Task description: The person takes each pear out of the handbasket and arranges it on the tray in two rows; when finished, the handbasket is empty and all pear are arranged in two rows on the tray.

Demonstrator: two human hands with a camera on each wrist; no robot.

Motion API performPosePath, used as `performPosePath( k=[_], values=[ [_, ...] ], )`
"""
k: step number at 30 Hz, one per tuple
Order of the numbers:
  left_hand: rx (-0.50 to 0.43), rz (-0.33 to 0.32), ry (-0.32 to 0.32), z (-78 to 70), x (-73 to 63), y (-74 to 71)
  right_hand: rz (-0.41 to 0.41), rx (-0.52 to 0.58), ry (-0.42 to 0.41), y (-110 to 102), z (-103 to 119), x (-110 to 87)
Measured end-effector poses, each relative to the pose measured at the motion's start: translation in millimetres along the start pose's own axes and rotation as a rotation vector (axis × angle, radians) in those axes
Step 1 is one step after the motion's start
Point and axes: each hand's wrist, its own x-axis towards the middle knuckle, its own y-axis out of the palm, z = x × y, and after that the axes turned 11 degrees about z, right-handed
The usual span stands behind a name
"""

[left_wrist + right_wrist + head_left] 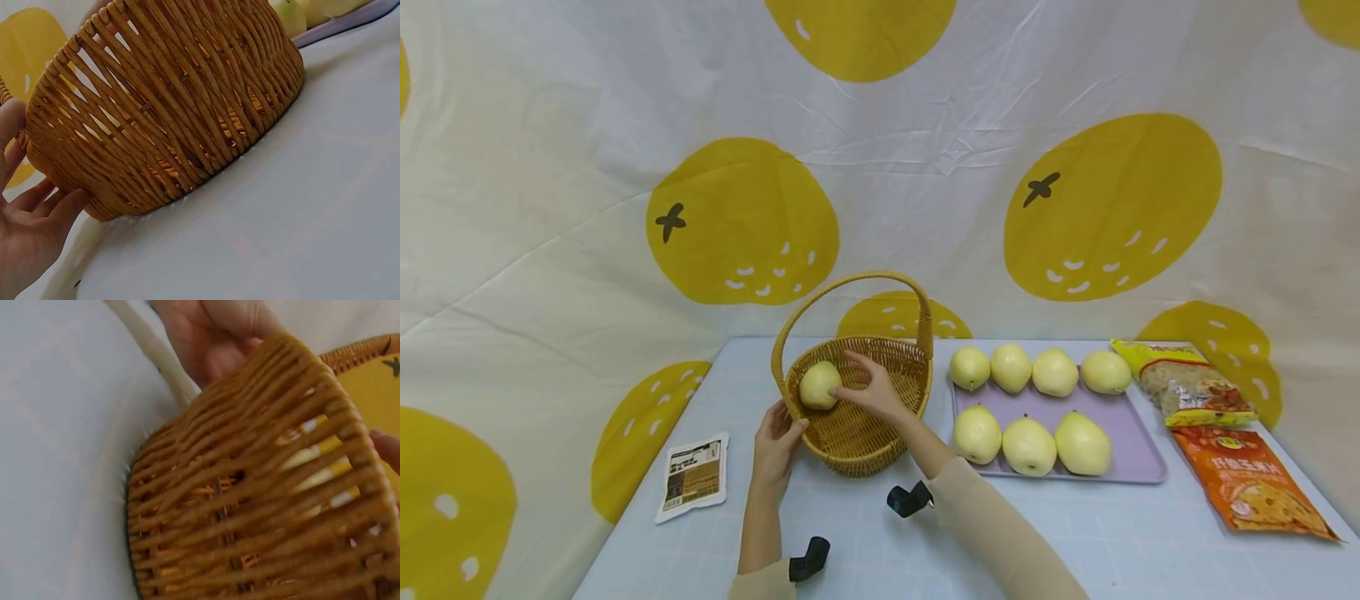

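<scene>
A wicker basket (pixel 857 462) with a tall arched handle stands on the table. One pale yellow pear (pixel 820 385) lies inside it, against the left side. My left hand (pixel 775 446) grips the basket's left edge, thumb at the rim and fingers against the outer weave, as the left wrist view also shows. Over the basket's opening reaches my right hand (pixel 872 390), its fingers spread and loosely bent. Its thumb tip overlaps the pear's right side; whether it touches I cannot tell. In the right wrist view the basket wall (pixel 250 475) hides most of that hand.
Right of the basket, a purple tray (pixel 1120 417) bears several pears (pixel 1028 446) in two rows. Beyond it lie a yellow snack bag (pixel 1191 387) and an orange snack bag (pixel 1255 483). A white and brown packet (pixel 695 477) lies at left. A fruit-print cloth (pixel 925 208) hangs behind.
</scene>
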Motion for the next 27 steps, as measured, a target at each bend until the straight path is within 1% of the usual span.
performPosePath(
  k=[5, 9, 12, 16, 20, 22, 24, 27],
  values=[
    [0.000, -0.002, -0.009, -0.9, -0.6, -0.1, 0.019, -0.053, 0.033, 13, -2, 14.2],
    [0.002, 0.006, -0.018, -2.3, -0.3, 0.1, 0.054, -0.115, 0.109, 21, -3, 20.9],
    [-0.009, 0.011, -0.021, -2.5, -0.2, 1.0, 0.097, -0.179, 0.148, 25, -2, 22.5],
    [-0.019, 0.013, -0.020, -1.6, 0.0, 1.0, 0.135, -0.261, 0.148, 25, -5, 24.5],
    [-0.014, 0.015, -0.013, -0.9, 0.6, -0.7, 0.156, -0.325, 0.208, 21, -8, 25.2],
    [-0.016, 0.015, -0.009, -0.7, 0.6, -1.0, 0.177, -0.341, 0.230, 20, -8, 25.0],
    [-0.014, 0.017, -0.006, -0.9, 0.5, -0.7, 0.203, -0.350, 0.231, 18, -9, 24.4],
    [-0.009, 0.022, -0.004, -1.4, 0.2, 0.1, 0.269, -0.336, 0.246, 16, -9, 22.7]
  ],
)
